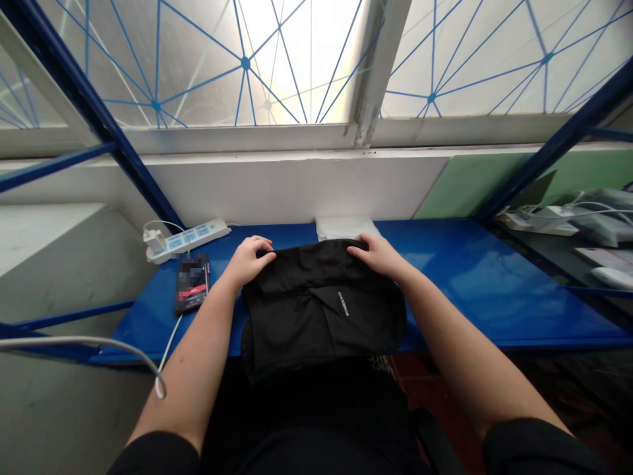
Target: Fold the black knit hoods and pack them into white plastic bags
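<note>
A black fabric piece [297,316] with a small white printed word lies over the front edge of the blue table, folded and slightly creased; its exact kind does not show. My left hand [250,260] pinches its far left corner between thumb and fingers. At the far edge, right of the middle, my right hand [378,254] grips the same cloth, thumb on top. The fabric's near edge hangs toward my lap. Just behind it a white flat packet [346,228] rests on the table, partly covered by the cloth.
On the blue table [469,284], a phone [192,284] with a cable lies left of my left arm. A white power strip [190,241] with a plugged-in charger sits behind it. Blue metal posts [133,171] rise at both sides. A neighbouring desk at right holds a white mouse [613,277].
</note>
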Demonstrator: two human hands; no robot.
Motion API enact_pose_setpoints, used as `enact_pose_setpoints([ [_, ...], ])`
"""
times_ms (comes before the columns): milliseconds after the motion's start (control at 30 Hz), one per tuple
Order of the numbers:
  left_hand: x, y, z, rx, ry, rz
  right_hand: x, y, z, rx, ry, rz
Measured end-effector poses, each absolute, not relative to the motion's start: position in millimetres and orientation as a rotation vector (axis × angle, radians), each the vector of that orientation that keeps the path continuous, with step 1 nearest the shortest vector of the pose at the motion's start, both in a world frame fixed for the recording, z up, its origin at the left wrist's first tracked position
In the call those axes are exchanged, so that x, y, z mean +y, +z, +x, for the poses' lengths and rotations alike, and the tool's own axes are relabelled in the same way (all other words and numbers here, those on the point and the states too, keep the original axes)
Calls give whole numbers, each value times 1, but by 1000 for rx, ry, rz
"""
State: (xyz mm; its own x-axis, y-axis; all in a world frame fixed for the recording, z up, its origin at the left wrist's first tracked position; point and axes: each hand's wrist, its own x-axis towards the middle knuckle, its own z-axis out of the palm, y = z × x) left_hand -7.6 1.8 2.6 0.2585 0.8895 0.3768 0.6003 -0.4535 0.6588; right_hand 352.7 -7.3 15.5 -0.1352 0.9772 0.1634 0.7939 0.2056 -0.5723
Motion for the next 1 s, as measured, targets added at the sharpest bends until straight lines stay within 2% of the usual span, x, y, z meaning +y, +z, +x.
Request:
enact_pose_setpoints([
  [100,-11,16,-15,1132,1123,1790,-23,27,368,-1927,688,-1380],
  [233,-27,27,-28,751,838,1513,-57,58,396,-2094,1242,-1171],
  [300,-28,28,-27,693,810,1498,-70,71,399,-2160,1352,-1161],
  [433,-17,16,-10,970,906,1815,-81,62,373,-2216,870,-1252],
  [600,-9,-14,10,1357,370,2325,-79,7,330,-2532,344,-1455],
  [733,-11,-20,13,1409,232,2365,-77,-9,324,-2605,265,-1553],
  [867,-9,-18,13,1423,265,2379,-79,3,328,-2355,118,-1889],
  [1000,-5,-22,13,1434,362,2442,-81,7,333,-2147,251,-2253],
])
